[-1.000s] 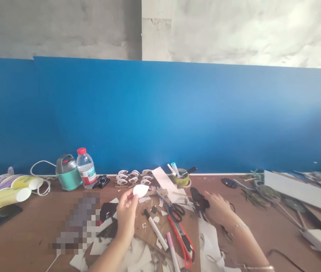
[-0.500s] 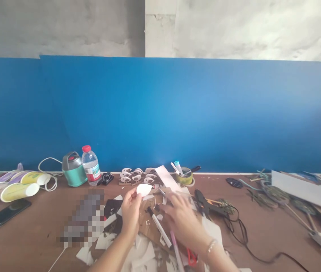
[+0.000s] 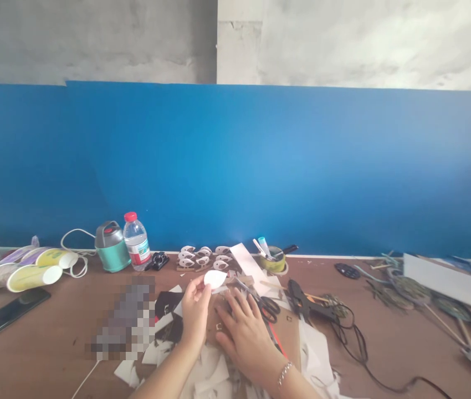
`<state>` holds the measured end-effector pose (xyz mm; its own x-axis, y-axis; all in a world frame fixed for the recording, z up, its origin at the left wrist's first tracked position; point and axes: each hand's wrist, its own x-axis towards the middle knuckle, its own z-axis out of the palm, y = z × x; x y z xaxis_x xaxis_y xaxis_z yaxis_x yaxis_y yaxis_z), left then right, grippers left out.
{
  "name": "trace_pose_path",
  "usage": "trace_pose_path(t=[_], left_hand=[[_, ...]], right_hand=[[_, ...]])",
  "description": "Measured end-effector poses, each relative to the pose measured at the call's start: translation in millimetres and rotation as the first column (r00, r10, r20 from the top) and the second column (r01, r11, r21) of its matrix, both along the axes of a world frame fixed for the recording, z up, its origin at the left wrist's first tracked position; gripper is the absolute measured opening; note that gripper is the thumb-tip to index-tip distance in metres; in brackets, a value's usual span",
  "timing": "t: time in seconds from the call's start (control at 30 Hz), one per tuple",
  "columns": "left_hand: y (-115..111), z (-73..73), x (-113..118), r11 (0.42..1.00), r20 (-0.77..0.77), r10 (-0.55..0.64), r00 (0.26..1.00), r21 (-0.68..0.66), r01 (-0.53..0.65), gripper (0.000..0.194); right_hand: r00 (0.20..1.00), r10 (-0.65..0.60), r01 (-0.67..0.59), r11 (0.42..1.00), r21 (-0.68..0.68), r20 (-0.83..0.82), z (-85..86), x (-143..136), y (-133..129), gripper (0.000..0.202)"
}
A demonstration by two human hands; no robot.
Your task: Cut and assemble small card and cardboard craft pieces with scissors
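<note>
My left hand [image 3: 195, 313] pinches a white teardrop-shaped paper piece [image 3: 215, 279] between thumb and fingertips, holding it up above the work area. Palm down, my right hand [image 3: 249, 332] lies over a brown cardboard sheet [image 3: 291, 334] with its fingers stretched and apart. Black-handled scissors [image 3: 270, 309] lie just beyond its fingers. Whatever is under that palm is hidden. Behind both hands stand several white looped paper pieces [image 3: 186, 258] in rows. White paper scraps [image 3: 208, 377] are strewn below my wrists.
A glue gun [image 3: 302, 299] with a black cable lies to the right. Pens stand in a green tape roll [image 3: 275, 261] at the back. Further left are a water bottle [image 3: 137, 244], a teal-and-grey container [image 3: 112, 249], paper cups [image 3: 34, 277] and a dark phone [image 3: 15, 316].
My right hand has shifted left and flattened onto the cardboard, covering the spot where the white marker lay. The scissors now show beside it. My left hand keeps the paper piece.
</note>
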<state>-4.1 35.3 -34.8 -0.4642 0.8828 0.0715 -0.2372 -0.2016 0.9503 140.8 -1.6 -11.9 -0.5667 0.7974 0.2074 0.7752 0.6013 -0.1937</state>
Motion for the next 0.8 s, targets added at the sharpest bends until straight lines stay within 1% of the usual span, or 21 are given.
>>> trace_pose_path(t=[0.23, 0.37, 0.5, 0.57, 0.63, 0.73, 0.8], left_hand=[[3.6, -7.6, -0.7, 1.0, 0.011, -0.014, 1.0, 0.005, 0.014, 0.034], [2.4, -6.6, 1.1, 1.0, 0.016, -0.005, 1.0, 0.0, 0.005, 0.034], [1.2, -5.6, 2.9, 1.0, 0.012, -0.025, 1.0, 0.008, 0.025, 0.034], [1.6, -6.8, 3.0, 0.999, -0.004, -0.041, 0.999, 0.016, 0.041, 0.034], [2.0, -8.5, 2.9, 0.998, -0.027, -0.056, 0.998, 0.022, 0.056, 0.034], [1.8, -10.6, 2.6, 0.997, -0.053, -0.072, 0.996, 0.026, 0.074, 0.035], [1.3, -10.7, 2.7, 0.997, -0.065, -0.075, 0.995, 0.025, 0.077, 0.035]], right_hand=[[1.0, -0.015, 0.015, 0.997, 0.073, -0.008, -11.0, -1.4, 9.3, 0.024], [1.0, 0.001, -0.003, 0.993, 0.122, 0.017, -13.6, -1.1, 13.4, 0.021], [1.0, 0.023, -0.025, 0.982, 0.187, 0.012, -16.4, -0.7, 13.2, 0.019], [0.999, 0.018, -0.011, 0.977, 0.214, -0.03, -18.6, 0.6, 13.3, 0.018], [0.994, -0.007, 0.032, 0.972, 0.231, -0.106, -20.4, 2.5, 14.3, 0.018], [0.98, -0.039, 0.08, 0.975, 0.207, -0.194, -20.4, 5.5, 16.0, 0.02], [0.98, -0.039, 0.075, 0.981, 0.178, -0.197, -19.0, 7.4, 16.6, 0.02]])
